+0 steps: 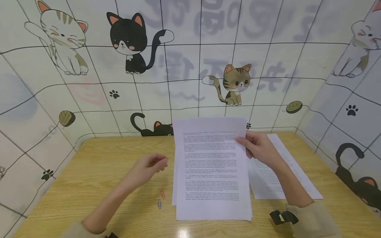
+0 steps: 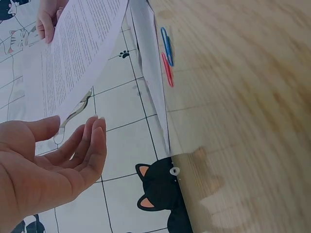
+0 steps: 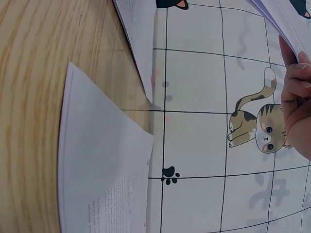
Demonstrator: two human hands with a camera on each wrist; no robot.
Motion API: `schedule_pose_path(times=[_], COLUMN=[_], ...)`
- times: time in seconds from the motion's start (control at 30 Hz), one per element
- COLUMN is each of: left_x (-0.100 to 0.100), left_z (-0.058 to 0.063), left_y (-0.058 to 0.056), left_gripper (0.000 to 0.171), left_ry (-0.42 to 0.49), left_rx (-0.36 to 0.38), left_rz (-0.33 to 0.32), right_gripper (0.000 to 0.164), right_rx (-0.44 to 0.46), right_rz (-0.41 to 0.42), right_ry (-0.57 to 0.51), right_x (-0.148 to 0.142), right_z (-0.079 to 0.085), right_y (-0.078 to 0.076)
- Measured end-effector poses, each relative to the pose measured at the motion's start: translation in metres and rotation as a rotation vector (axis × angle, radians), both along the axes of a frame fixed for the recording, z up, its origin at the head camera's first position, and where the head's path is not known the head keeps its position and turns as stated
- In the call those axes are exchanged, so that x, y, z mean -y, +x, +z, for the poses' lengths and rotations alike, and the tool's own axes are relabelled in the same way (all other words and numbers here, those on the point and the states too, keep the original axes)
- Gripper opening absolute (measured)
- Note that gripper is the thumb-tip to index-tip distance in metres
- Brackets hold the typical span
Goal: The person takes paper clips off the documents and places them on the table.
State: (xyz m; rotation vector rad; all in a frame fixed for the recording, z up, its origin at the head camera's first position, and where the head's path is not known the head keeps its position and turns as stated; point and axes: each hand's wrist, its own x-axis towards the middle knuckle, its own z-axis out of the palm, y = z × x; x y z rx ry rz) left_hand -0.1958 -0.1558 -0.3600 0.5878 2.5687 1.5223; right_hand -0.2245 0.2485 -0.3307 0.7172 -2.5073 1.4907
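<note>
Near edge of the table (image 1: 74,185): a red paper clip (image 1: 162,194) and a blue paper clip (image 1: 159,204) lie loose just beside each other, left of the paper; neither is on a sheet.

Next out, the hands. Left hand (image 1: 150,168) holds nothing, its fingers loosely bent and thumb apart, near the left edge of the held sheets (image 1: 212,172) but clear of it in the head view. Right hand (image 1: 259,147) pinches those sheets at the upper right edge, thumb on the printed face. They are raised over the middle of the table, in front of the person.

Step in hand, as judged: lifting and handling the sheets one-handed. The next move would seem to call for the left hand to meet the free left edge, with a light grip so that the layers do not slide.

Held sheets: white, dense small print in short blocks, wide blank foot. The left wrist view shows a slight bow. The right wrist view suggests several layers; count cannot be told. A lower sheet (image 2: 149,63) lies flat on the table under them.

Farther, to the right: a second set of printed pages (image 1: 276,178), flat, partly behind the right hand.

Farthest: a cat-print wall covering (image 1: 184,66).
</note>
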Motion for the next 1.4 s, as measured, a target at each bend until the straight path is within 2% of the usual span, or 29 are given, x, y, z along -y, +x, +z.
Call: schedule_pose_path(times=[0.2, 0.4, 0.83, 1.13, 1.4], left_x=[-0.013, -0.025, -0.045, -0.049, -0.054], left_z=[0.001, 0.004, 0.008, 0.011, 0.018], left_y=[-0.001, -0.004, -0.017, -0.017, -0.015], left_gripper=[0.032, 0.035, 0.032, 0.020, 0.016], left_ry=[0.104, 0.125, 0.197, 0.215, 0.247], left_rx=[-0.036, -0.083, -0.103, -0.117, -0.103], left_rz=[0.054, 0.105, 0.074, 0.032, 0.097], right_gripper=[0.029, 0.027, 0.027, 0.025, 0.027], right_rx=[0.001, 0.007, 0.016, 0.014, 0.030], right_rz=[0.006, -0.004, -0.001, -0.010, -0.026], right_ry=[-0.005, -0.003, -0.022, -0.039, -0.064], right_x=[0.002, 0.002, 0.002, 0.003, 0.004], right_z=[0.000, -0.001, -0.001, 0.004, 0.007], right_y=[0.000, 0.001, 0.002, 0.003, 0.007])
